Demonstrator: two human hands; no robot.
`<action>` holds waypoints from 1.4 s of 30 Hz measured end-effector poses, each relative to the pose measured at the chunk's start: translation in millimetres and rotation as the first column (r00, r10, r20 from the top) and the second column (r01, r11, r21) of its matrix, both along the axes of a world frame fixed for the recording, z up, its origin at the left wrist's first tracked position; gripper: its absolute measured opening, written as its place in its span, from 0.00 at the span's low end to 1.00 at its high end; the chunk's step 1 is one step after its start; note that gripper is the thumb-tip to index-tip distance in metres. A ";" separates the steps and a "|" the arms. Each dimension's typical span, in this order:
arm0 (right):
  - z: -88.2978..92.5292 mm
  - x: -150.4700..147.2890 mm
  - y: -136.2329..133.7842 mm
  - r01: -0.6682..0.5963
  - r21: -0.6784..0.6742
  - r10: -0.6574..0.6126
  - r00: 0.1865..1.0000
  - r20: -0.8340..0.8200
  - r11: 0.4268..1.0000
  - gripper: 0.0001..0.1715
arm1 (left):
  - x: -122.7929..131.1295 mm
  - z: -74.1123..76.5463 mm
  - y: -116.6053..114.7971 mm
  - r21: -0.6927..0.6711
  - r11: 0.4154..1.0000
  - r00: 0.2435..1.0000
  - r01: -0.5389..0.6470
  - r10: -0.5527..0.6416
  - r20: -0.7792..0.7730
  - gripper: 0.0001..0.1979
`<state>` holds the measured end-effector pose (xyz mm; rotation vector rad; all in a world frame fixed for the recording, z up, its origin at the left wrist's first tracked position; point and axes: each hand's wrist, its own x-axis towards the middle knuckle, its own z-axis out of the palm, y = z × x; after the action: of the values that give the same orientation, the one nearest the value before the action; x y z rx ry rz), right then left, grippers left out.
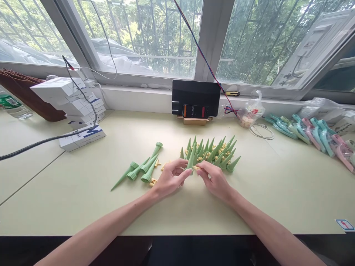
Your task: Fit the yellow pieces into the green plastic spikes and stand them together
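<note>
steady the upright, tapered green plastic spike (190, 161) above the pale yellow-green tabletop (194, 216), left hand (169, 177) pinched closed on it — and align the small yellow plastic piece (196, 168) apparently nipped alongside by the right hand (215, 178).

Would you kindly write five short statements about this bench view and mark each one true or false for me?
1. The left hand holds a green cone tip up. True.
2. The right hand is empty. False: it pinches a small yellow piece.
3. The phone stands in front of a black panel. True.
4. The stacked white boxes are at the right end of the table. False: they are on the left.
5. Loose cones lie on their sides to the left of the left hand. True.
</note>
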<state>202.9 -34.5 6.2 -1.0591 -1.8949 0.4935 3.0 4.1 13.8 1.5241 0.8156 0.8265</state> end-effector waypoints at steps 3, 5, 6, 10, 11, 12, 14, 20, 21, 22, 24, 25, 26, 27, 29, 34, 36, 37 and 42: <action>-2.6 0.4 0.6 -0.003 0.034 0.002 0.999 0.032 0.999 0.16 | 0.5 1.2 -1.0 -0.004 1.000 1.000 0.014 -0.014 -0.011 0.21; -3.5 -0.1 0.4 -0.004 0.042 0.003 1.000 0.031 0.999 0.16 | 0.8 1.6 -1.4 0.004 1.000 0.999 0.027 -0.027 -0.019 0.20; -3.8 -0.4 0.3 -0.005 0.045 0.004 1.000 0.027 0.999 0.16 | 0.9 1.6 -1.5 0.010 0.999 0.999 0.033 -0.033 -0.024 0.20; -4.2 -1.9 -0.5 0.001 0.033 -0.002 1.000 0.011 0.999 0.17 | 0.7 0.2 -1.6 0.026 0.999 0.999 0.036 -0.035 -0.040 0.21; -4.1 -2.4 -0.8 0.007 0.027 -0.007 1.000 0.006 1.000 0.17 | 0.5 -0.6 -1.5 0.027 0.999 0.999 0.036 -0.035 -0.042 0.21; -4.0 -2.9 -1.2 0.013 0.020 -0.013 1.000 -0.002 1.000 0.17 | 0.3 -1.4 -1.4 0.029 0.999 0.998 0.036 -0.035 -0.044 0.21; -3.5 -4.3 -2.1 0.025 -0.001 -0.025 0.999 -0.027 1.000 0.18 | -0.2 -3.3 -1.3 0.040 0.999 0.998 0.037 -0.035 -0.052 0.21; -1.9 -8.5 -5.8 0.032 -0.177 -0.057 0.989 -0.139 0.984 0.21 | -1.0 -6.9 -1.3 0.143 0.989 0.995 0.027 -0.013 -0.097 0.16; -1.6 -8.9 -6.3 0.026 -0.212 -0.060 0.986 -0.156 0.977 0.21 | -0.9 -6.9 -1.3 0.164 0.986 0.995 0.025 -0.007 -0.104 0.15; -1.4 -9.1 -6.8 0.019 -0.246 -0.063 0.983 -0.174 0.969 0.22 | -0.7 -6.8 -1.4 0.182 0.983 0.994 0.024 -0.004 -0.111 0.15; -0.8 -9.4 -7.3 0.004 -0.302 -0.070 0.975 -0.209 0.953 0.23 | -0.3 -6.3 -1.6 0.210 0.977 0.992 0.024 0.002 -0.123 0.14; -0.5 -9.5 -7.4 -0.005 -0.324 -0.072 0.971 -0.226 0.946 0.24 | -0.1 -6.1 -1.7 0.222 0.975 0.992 0.021 0.008 -0.127 0.13; -0.3 -9.6 -7.5 -0.014 -0.339 -0.072 0.968 -0.242 0.941 0.24 | 0.1 -5.9 -1.8 0.233 0.972 0.991 0.017 0.014 -0.132 0.13; -0.2 -9.6 -7.5 -0.023 -0.350 -0.072 0.964 -0.256 0.936 0.25 | 0.3 -5.7 -1.9 0.243 0.970 0.991 0.012 0.022 -0.135 0.13; -0.2 -9.7 -7.2 -0.037 -0.364 -0.071 0.958 -0.278 0.931 0.25 | 0.7 -5.7 -2.0 0.262 0.965 0.989 0.006 0.032 -0.141 0.13; -1.5 -10.1 -6.5 -0.040 -0.361 -0.066 0.959 -0.275 0.932 0.25 | 1.5 -7.3 -1.6 0.315 0.949 0.987 0.008 0.044 -0.157 0.13; -1.7 -10.2 -6.2 -0.027 -0.333 -0.062 0.965 -0.256 0.943 0.24 | 1.8 -7.7 -1.5 0.332 0.943 0.986 0.001 0.054 -0.156 0.13; -1.7 -10.3 -6.1 -0.019 -0.314 -0.061 0.969 -0.241 0.949 0.24 | 1.9 -7.6 -1.5 0.328 0.945 0.986 -0.001 0.055 -0.155 0.13; -0.7 -9.6 -5.2 0.028 -0.205 -0.057 0.990 -0.132 0.978 0.21 | 1.9 -5.7 -2.4 0.252 0.968 0.988 0.009 0.030 -0.153 0.14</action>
<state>193.3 -39.7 5.6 -1.1640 -1.7240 0.7287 4.9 1.7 8.1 1.8295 0.8572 0.8517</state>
